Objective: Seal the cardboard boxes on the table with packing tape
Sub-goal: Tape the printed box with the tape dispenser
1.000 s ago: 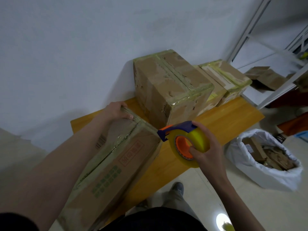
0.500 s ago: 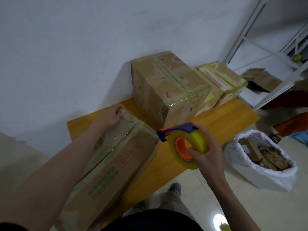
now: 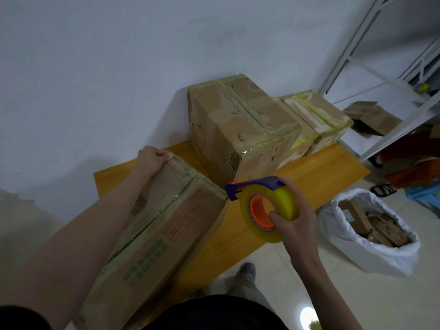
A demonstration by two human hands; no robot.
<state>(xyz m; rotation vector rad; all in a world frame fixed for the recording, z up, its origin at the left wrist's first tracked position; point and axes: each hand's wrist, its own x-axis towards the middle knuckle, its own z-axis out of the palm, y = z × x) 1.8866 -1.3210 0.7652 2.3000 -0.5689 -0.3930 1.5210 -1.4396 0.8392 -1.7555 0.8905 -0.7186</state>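
At lower left of the frame, a long cardboard box (image 3: pixel 152 234) lies on the wooden desk (image 3: pixel 316 172). The left hand (image 3: pixel 152 158) still curls its fingers over the box's far end. At center, the right hand (image 3: pixel 292 217) keeps gripping the yellow tape dispenser (image 3: pixel 264 208), now slightly lower. 3 taped boxes (image 3: pixel 240 129) stand at center top.

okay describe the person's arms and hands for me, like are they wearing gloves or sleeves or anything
Both hands are bare: no gloves, rings, watch or bands show on the left hand or the right hand. Both forearms are uncovered up to the frame's lower edge. A dark patch at the lower left corner may be a short sleeve, but that is unclear.
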